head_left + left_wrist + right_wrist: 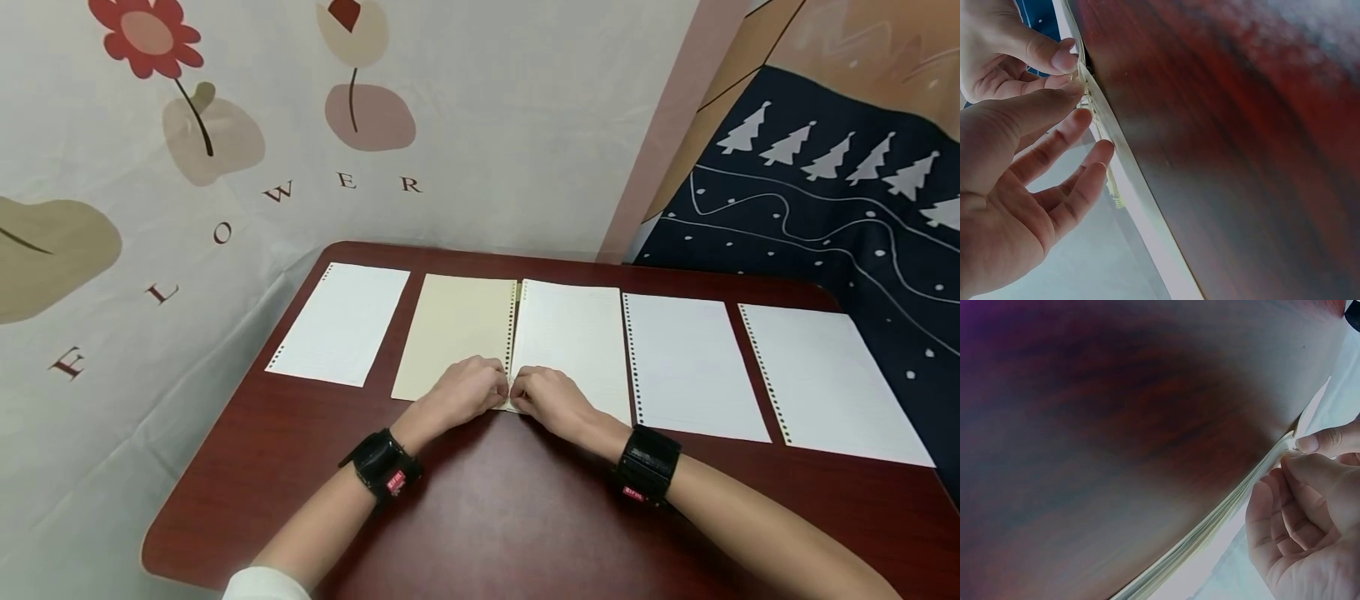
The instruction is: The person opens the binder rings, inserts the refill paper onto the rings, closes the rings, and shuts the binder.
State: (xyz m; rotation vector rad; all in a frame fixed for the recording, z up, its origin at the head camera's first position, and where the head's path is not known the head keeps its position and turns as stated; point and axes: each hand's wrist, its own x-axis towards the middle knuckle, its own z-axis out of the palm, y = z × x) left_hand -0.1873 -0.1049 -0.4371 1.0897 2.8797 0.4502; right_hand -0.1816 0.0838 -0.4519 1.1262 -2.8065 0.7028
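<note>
A loose-leaf ring notebook lies open on the table, its beige cover to the left and white punched pages to the right. A row of rings runs between them. At the near end of this spine, my left hand pinches the binding between thumb and fingertips. Close against it, my right hand pinches the same end from the right. In the left wrist view the pale ring strip shows beyond the left fingers. Fingertips hide the exact spot gripped.
A loose punched sheet lies left of the notebook. Two more sheets lie to the right, one beside the pages and one farther out. The dark red table meets a printed curtain at the back.
</note>
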